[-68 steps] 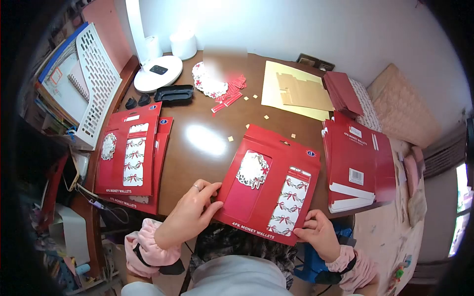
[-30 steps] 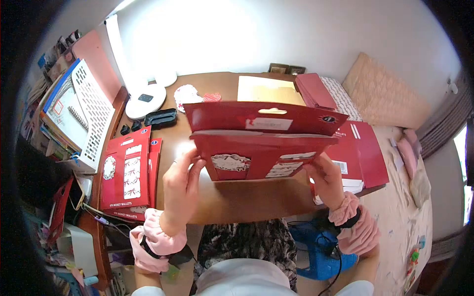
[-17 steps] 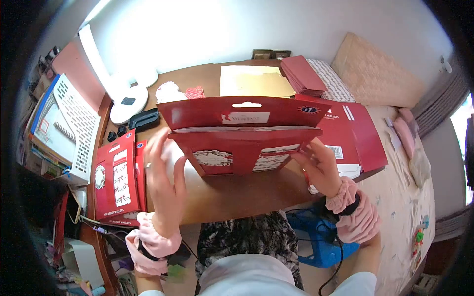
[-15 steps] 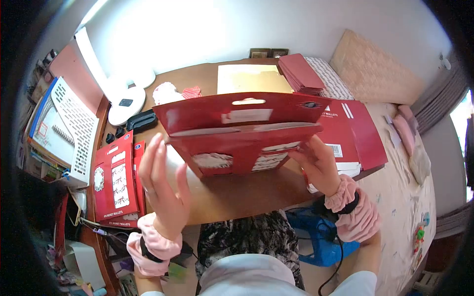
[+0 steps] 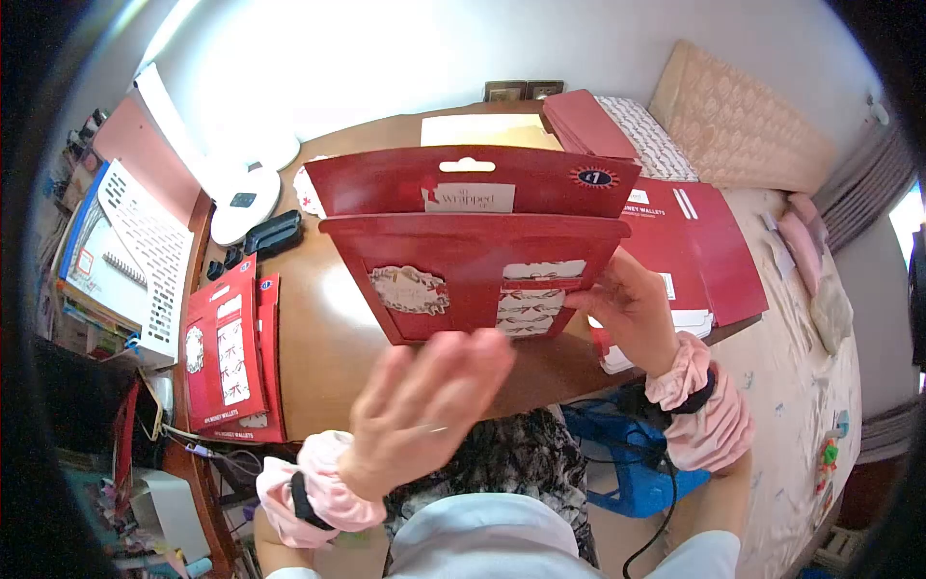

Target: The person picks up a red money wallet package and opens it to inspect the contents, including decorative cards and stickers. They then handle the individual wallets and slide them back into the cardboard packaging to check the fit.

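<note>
A red cardboard money wallet pack (image 5: 468, 251) stands on edge over the table in front of me, its hanging flap with the slot and £1 badge at the top. White patterned pieces show through its two windows. My right hand (image 5: 632, 314) grips its right side, thumb on the front and the other fingers behind. In front of the pack's lower edge, my left hand (image 5: 424, 410) holds nothing; its fingers are stretched out and a little blurred. Both wrists wear pink scrunchies.
Several similar packs (image 5: 231, 362) lie on the table's left side. At right are flat red cardboard sheets (image 5: 709, 251) and a stack of red card (image 5: 590, 124). A yellowish sheet (image 5: 482, 128), a black tray (image 5: 274, 234) and a white lamp (image 5: 241, 207) stand toward the back.
My left hand has moved right, from beside the pack to in front of its lower edge. The pack's flap has tipped upright, so its label and badge now face me.
</note>
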Motion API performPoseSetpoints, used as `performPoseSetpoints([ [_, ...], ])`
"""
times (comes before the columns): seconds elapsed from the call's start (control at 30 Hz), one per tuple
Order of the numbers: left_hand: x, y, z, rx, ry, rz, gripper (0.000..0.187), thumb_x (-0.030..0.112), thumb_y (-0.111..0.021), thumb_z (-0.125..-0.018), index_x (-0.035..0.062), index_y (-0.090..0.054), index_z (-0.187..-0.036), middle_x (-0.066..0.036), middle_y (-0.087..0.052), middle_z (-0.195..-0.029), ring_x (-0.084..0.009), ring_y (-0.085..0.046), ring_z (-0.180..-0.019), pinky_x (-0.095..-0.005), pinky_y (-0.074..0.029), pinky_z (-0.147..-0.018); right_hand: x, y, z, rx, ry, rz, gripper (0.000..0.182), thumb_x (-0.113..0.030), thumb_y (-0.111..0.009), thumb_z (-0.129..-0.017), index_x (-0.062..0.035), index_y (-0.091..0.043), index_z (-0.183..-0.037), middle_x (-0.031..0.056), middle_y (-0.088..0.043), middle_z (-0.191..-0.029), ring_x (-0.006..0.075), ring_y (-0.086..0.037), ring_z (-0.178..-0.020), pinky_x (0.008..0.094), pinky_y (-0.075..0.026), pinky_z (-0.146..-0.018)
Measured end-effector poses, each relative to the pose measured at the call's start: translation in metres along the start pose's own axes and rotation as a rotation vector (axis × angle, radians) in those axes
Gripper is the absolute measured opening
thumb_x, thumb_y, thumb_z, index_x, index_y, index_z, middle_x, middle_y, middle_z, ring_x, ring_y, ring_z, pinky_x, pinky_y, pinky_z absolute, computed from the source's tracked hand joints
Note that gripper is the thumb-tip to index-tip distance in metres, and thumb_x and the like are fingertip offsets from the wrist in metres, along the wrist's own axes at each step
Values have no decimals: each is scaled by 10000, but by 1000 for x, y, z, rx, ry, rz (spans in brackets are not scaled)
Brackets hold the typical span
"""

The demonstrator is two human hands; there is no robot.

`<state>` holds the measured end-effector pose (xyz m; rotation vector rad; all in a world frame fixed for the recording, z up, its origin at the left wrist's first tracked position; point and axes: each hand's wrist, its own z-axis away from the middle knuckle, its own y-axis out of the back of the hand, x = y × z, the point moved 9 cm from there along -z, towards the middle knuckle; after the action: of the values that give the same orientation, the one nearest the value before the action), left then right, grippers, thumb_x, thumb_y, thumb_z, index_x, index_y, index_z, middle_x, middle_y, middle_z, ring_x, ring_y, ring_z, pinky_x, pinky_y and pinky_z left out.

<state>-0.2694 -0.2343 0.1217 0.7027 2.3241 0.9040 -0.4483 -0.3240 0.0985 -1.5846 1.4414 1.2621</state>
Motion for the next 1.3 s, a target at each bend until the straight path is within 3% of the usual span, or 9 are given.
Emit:
performPoseSetpoints([
  [0.03,17,-10,-9,-133,-56,-18,539,234,-563,-835,71,-492,-1344,-21,-383,-1465,-185,-302,-1385,-378,-200,-1153,1,1,0,2,-4,20,447,101,-605,-822,10,-498,-1247,80,-626,-1148,132,-581,-1061,287,-484,-890],
  [0.13,40,-32,-18,-290,-178,-48,572,350,-565,-864,122,-461,-1378,3,-362,-1477,-180,-308,-1376,-409,-182,-1150,1,2,1,-7,-15,52,458,107,-603,-818,3,-498,-1252,85,-628,-1148,134,-593,-1046,288,-494,-878],
  [0.43,41,-56,-35,-337,-93,-19,725,516,-531,-814,112,-418,-1405,-27,-322,-1503,-186,-265,-1396,-400,-129,-1160,-3,2,8,-72,19,105,447,94,-594,-827,-7,-502,-1253,97,-647,-1101,142,-613,-1004,289,-512,-837],
  [0.87,36,-62,-35,-353,-47,35,806,566,-521,-798,70,-383,-1418,-74,-299,-1509,-227,-255,-1401,-426,-143,-1158,-10,0,5,-126,78,157,438,72,-616,-820,7,-515,-1241,121,-655,-1078,137,-624,-989,299,-533,-818],
  [1.3,37,-53,-28,-281,-62,237,762,492,-598,-785,67,-420,-1391,-85,-331,-1490,-266,-288,-1383,-441,-194,-1135,-7,0,9,-63,40,164,444,69,-651,-799,3,-532,-1221,107,-657,-1074,113,-609,-985,294,-532,-816],
])
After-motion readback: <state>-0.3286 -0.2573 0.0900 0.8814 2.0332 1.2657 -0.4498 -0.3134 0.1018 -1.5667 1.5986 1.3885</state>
